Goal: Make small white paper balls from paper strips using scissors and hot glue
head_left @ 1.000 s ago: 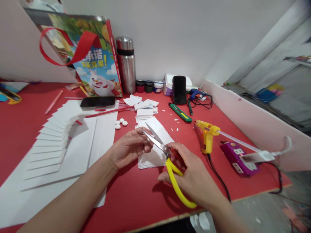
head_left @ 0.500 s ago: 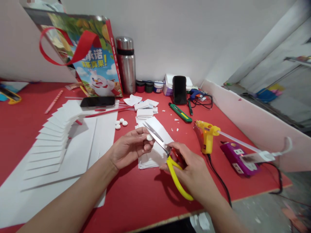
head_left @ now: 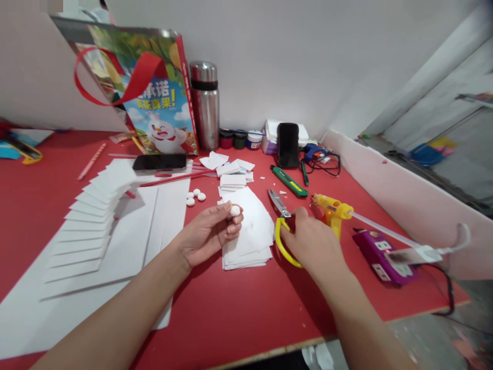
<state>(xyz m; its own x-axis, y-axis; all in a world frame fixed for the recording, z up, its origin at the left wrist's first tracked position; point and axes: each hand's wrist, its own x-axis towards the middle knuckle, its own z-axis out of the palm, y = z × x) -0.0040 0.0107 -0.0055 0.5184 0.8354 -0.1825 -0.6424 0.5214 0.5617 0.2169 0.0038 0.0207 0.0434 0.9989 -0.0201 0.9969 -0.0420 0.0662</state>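
Note:
Between the thumb and fingers of my left hand [head_left: 211,228] is a small round white disc [head_left: 234,210], held over a stack of white paper pieces [head_left: 252,231]. My right hand [head_left: 314,236] is on the scissors [head_left: 284,216], which have yellow and red handles; its fingertips are partly hidden behind the hand. The scissors lie low at the red table, right of the paper stack, with blades pointing away. Several similar white discs [head_left: 196,196] lie in a small group beyond my left hand.
A stepped white card model [head_left: 88,226] stands at left. On the right are a yellow glue gun [head_left: 333,209], a purple power strip [head_left: 385,257] and a green cutter [head_left: 288,181]. Behind stand a steel flask [head_left: 206,108], a printed bag [head_left: 154,103] and a phone [head_left: 288,145].
My right hand has moved the scissors right and down, away from the disc, and their blades have closed. My left hand still holds the disc. The view has shifted slightly.

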